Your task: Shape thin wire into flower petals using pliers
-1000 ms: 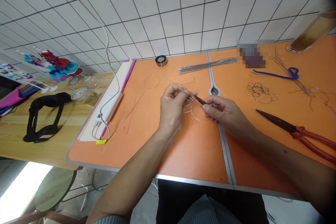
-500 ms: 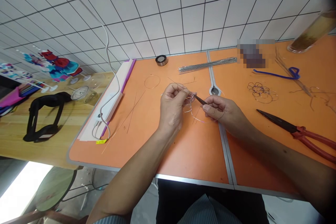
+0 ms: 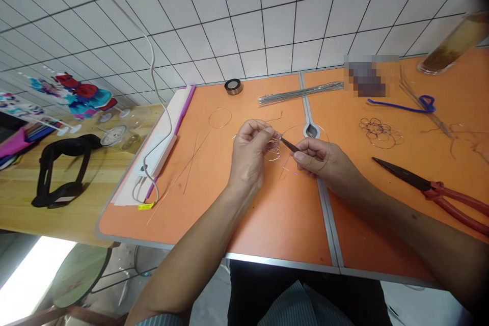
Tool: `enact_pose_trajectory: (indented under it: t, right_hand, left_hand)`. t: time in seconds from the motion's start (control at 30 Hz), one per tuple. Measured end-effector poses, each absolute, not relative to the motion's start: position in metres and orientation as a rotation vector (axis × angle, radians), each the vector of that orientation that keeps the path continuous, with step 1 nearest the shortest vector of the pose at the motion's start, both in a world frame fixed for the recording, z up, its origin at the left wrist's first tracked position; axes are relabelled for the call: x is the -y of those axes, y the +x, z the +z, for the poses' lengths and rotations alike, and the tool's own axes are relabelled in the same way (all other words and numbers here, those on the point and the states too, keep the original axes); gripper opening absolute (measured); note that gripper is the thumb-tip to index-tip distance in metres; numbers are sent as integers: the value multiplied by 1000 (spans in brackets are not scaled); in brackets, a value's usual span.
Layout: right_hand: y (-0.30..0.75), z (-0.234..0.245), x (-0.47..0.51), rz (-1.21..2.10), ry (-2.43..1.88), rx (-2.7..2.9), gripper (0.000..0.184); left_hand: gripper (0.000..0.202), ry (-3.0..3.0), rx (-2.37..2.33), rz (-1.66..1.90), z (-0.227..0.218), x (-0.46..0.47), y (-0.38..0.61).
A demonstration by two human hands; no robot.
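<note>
My left hand (image 3: pixel 250 155) pinches a looped wire piece (image 3: pixel 272 155) between thumb and fingers above the orange table. Thin silver loops hang below the fingertips, and a strand with small pinkish beads curves off to the lower right. In my right hand (image 3: pixel 319 158) are dark, slender tweezers (image 3: pixel 289 144), held close to their tip, which meets the wire at my left fingertips. Most of the tweezers is hidden inside the fingers. A fine wire arc rises over the right hand.
Red-handled long-nose pliers (image 3: pixel 424 179) lie at right, below a beaded wire flower (image 3: pixel 378 132) and blue twisted wire (image 3: pixel 401 107). Behind are a wire bundle (image 3: pixel 298 94) and tape roll (image 3: pixel 233 86). A power strip (image 3: pixel 162 155) lies left; a glass (image 3: pixel 451 46) stands far right.
Both hands stay together at almost the same spot. A large thin wire arc now shows over my right hand, and the beaded strand has shifted slightly. The view has moved a little.
</note>
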State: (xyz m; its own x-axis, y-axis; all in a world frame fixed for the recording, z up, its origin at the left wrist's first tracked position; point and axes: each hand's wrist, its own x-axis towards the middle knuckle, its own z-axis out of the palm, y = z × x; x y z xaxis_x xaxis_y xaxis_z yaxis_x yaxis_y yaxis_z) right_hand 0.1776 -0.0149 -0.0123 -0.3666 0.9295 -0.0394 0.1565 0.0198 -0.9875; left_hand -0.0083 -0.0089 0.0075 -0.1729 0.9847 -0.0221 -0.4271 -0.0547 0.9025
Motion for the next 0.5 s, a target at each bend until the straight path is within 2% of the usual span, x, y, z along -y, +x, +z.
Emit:
enact_pose_trajectory:
  t: [0.17,0.33,0.5]
  right_hand:
    - [181,-18,9,1397,-1228,1534,29]
    - [189,-15,2,1493,-1129,1122,35]
    - [193,-6,2,1389,-1050,1185,33]
  left_hand:
    - [16,754,-1004,1577,12,8,-12]
    - [13,824,-1047,1531,7,8,-11]
    - [13,857,-1067,1495,4,10,-6]
